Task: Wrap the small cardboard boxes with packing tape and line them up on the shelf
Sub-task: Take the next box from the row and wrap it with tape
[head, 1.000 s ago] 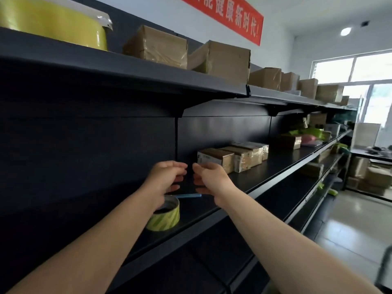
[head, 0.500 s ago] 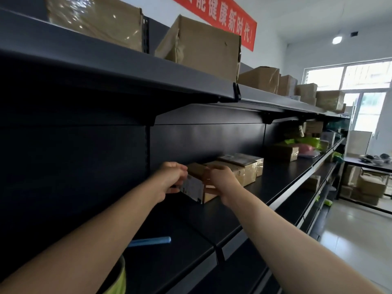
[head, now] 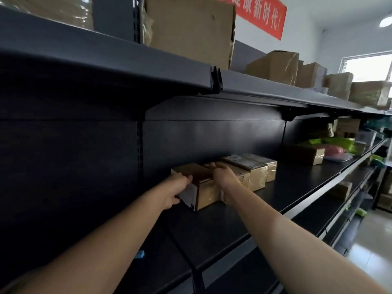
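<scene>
Sitting where, that small box (head: 209, 195)?

On the dark shelf (head: 286, 187), beside the taped row (head: 254, 168). Left hand (head: 177, 190) grips its near end, right hand (head: 224, 177) clasps its top. Bigger cartons (head: 191, 28) line the upper shelf (head: 127, 66), window (head: 369, 66) far right.

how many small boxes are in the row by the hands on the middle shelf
4. The nearest box sits between the left hand and right hand; the second box, partly behind that hand, third box and fourth box follow beside it.
</scene>
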